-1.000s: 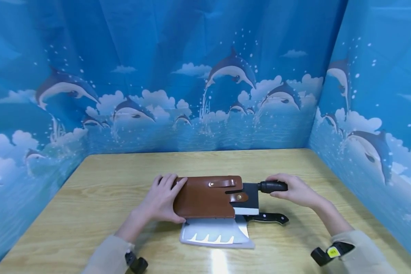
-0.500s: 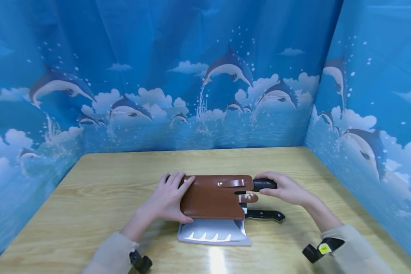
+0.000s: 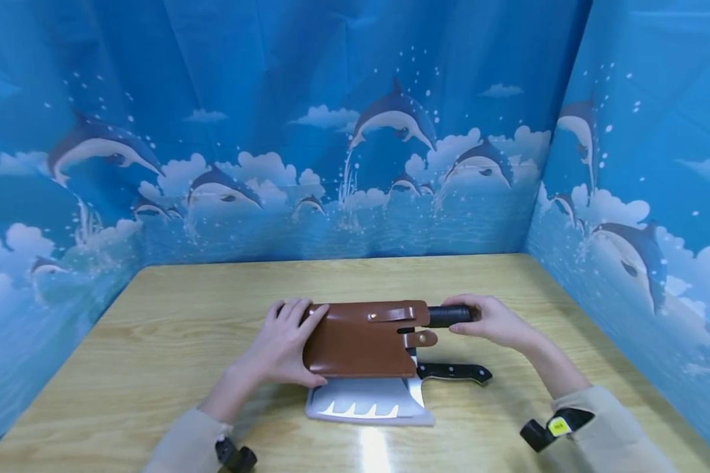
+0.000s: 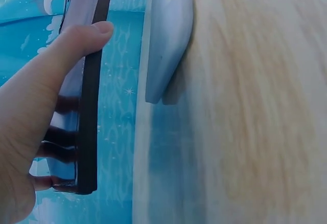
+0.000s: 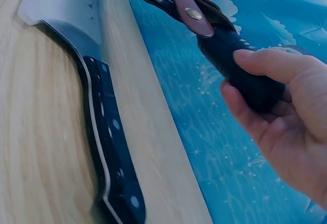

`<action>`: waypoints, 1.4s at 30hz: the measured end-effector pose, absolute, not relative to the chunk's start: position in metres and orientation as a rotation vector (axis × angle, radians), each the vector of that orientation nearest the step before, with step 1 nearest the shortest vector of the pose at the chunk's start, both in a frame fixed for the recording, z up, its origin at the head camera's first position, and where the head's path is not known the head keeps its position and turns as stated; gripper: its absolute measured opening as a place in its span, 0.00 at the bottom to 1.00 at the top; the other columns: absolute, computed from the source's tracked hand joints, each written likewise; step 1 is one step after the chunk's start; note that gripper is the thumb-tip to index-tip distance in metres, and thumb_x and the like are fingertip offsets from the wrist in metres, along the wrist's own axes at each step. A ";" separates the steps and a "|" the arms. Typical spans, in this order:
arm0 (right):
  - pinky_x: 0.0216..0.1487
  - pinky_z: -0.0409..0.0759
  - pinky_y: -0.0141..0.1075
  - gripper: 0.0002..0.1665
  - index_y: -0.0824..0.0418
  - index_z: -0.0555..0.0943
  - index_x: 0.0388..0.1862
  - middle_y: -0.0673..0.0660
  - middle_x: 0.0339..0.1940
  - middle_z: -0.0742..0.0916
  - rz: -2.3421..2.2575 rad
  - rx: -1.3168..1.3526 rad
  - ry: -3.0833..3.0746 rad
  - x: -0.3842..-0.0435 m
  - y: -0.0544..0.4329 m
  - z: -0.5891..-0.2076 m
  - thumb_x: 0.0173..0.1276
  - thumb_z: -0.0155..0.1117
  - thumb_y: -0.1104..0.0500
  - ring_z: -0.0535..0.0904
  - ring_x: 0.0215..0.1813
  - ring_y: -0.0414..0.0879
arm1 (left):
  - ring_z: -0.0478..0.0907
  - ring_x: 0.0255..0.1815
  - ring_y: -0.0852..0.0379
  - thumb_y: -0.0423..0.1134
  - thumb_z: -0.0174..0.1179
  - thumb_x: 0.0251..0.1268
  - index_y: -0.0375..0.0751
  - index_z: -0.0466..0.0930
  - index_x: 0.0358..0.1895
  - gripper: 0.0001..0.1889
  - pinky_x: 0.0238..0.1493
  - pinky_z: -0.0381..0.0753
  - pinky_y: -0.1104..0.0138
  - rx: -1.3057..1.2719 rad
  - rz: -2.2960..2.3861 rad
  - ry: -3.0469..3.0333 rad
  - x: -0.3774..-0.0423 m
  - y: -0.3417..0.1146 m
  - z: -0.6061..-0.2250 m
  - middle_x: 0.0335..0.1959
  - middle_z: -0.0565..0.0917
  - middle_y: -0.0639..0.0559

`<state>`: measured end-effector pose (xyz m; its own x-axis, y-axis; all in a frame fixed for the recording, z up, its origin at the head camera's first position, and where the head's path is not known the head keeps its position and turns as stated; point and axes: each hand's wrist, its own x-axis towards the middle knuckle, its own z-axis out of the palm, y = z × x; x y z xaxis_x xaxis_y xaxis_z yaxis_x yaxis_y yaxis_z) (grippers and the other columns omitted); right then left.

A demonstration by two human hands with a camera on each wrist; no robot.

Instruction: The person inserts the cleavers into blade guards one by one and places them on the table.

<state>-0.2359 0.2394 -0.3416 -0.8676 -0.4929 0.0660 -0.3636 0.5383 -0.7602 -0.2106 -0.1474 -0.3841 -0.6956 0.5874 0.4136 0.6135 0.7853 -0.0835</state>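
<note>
A brown leather knife sheath (image 3: 361,338) is held up off the table, its left end gripped by my left hand (image 3: 284,345). In the left wrist view the thumb presses one face, and the other fingers reach round the sheath's edge. Most of a cleaver's blade is hidden inside the sheath. Its black handle (image 3: 444,316) sticks out at the right, pinched by my right hand (image 3: 499,322) between thumb and fingers. Below lies a second cleaver with a wide pale blade (image 3: 367,397) and a black riveted handle (image 5: 110,127).
The wooden table (image 3: 183,309) carries the second cleaver near its front, handle to the right. A blue dolphin-printed curtain (image 3: 272,131) stands behind the table and along its sides. A camera is strapped to each wrist.
The cleaver has slid leftward into the sheath, so the dark blade that showed at the opening is now nearly all covered. My right hand has moved left with the handle.
</note>
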 end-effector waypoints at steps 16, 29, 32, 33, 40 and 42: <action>0.34 0.77 0.36 0.26 0.68 0.74 0.57 0.64 0.46 0.81 -1.310 -0.806 2.638 -0.240 0.225 -0.350 0.60 0.66 0.61 0.76 0.39 0.49 | 0.65 0.56 0.43 0.78 0.60 0.24 0.44 0.61 0.69 0.61 0.55 0.62 0.43 -0.895 -0.036 -2.523 -0.207 -0.142 -0.382 0.56 0.69 0.39; 0.33 0.76 0.34 0.27 0.71 0.74 0.57 0.67 0.47 0.80 -1.381 -0.761 2.674 -0.245 0.235 -0.354 0.59 0.66 0.64 0.76 0.37 0.47 | 0.64 0.58 0.44 0.77 0.61 0.25 0.46 0.61 0.69 0.61 0.57 0.60 0.43 -0.915 -0.088 -2.573 -0.220 -0.127 -0.378 0.58 0.68 0.40; 0.33 0.77 0.33 0.25 0.70 0.75 0.55 0.66 0.45 0.81 -1.417 -0.703 2.707 -0.249 0.238 -0.358 0.58 0.67 0.64 0.76 0.37 0.47 | 0.64 0.59 0.43 0.76 0.62 0.25 0.46 0.60 0.69 0.60 0.57 0.60 0.43 -0.927 -0.094 -2.594 -0.227 -0.121 -0.376 0.59 0.68 0.40; 0.34 0.77 0.33 0.25 0.71 0.75 0.54 0.66 0.45 0.81 -1.436 -0.682 2.718 -0.251 0.238 -0.360 0.58 0.67 0.64 0.77 0.38 0.47 | 0.64 0.59 0.43 0.76 0.62 0.25 0.46 0.60 0.69 0.61 0.57 0.60 0.43 -0.928 -0.093 -2.607 -0.230 -0.119 -0.376 0.59 0.68 0.40; 0.38 0.77 0.34 0.25 0.73 0.75 0.52 0.69 0.43 0.82 -1.424 -0.466 2.934 -0.266 0.243 -0.367 0.57 0.68 0.63 0.79 0.42 0.53 | 0.63 0.61 0.43 0.76 0.61 0.29 0.48 0.57 0.71 0.60 0.59 0.59 0.44 -0.929 -0.085 -2.737 -0.254 -0.103 -0.371 0.62 0.66 0.41; 0.38 0.77 0.35 0.26 0.72 0.75 0.52 0.69 0.43 0.82 -1.386 -0.417 2.992 -0.271 0.245 -0.369 0.56 0.69 0.62 0.79 0.42 0.54 | 0.63 0.61 0.43 0.76 0.61 0.29 0.49 0.56 0.71 0.60 0.59 0.59 0.44 -0.933 -0.074 -2.767 -0.262 -0.098 -0.371 0.62 0.66 0.42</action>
<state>-0.2705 0.2452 -0.3688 -0.9522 -0.1485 0.2668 -0.2995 0.6238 -0.7219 -0.2625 -0.0981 -0.3710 -0.7742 0.5924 0.2230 0.6035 0.7971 -0.0221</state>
